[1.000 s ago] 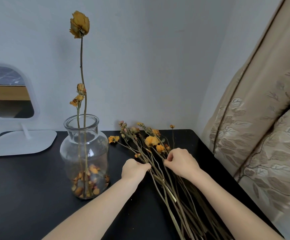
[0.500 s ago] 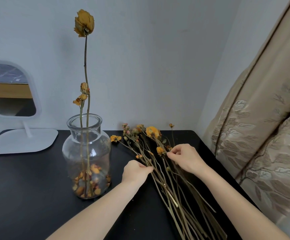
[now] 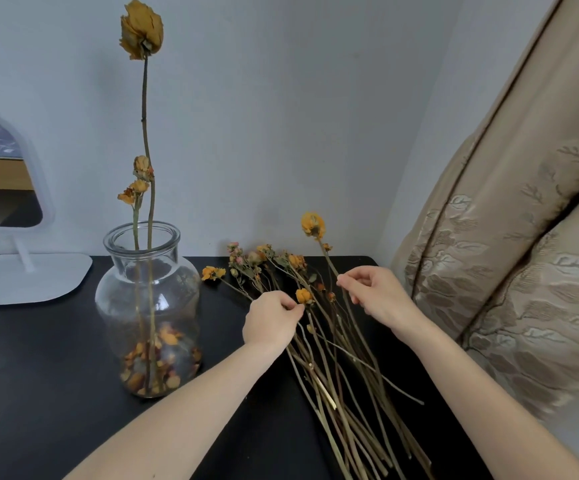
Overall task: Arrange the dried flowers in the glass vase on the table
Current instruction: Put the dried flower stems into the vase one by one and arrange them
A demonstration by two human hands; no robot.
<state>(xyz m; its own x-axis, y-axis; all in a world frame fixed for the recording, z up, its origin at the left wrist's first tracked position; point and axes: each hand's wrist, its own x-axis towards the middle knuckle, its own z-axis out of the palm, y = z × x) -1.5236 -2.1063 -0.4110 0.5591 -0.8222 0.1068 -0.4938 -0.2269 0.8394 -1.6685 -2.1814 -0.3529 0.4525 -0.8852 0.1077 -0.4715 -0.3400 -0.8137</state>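
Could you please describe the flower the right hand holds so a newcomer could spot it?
Find the glass vase on the black table; just right of it lies a bundle of dried flowers. At its far end the right hand pinches one stem, whose round yellow flower head stands up against the wall while the other heads lie low.

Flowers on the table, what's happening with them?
A person is sorting a pile of dried flowers that lies on the black table. The right hand pinches one yellow flower stem, its bloom raised above the rest. The left hand pinches stems in the pile beside a small orange bloom. To the left stands the glass vase, with stems already in it, one very tall, and loose petals at the bottom.
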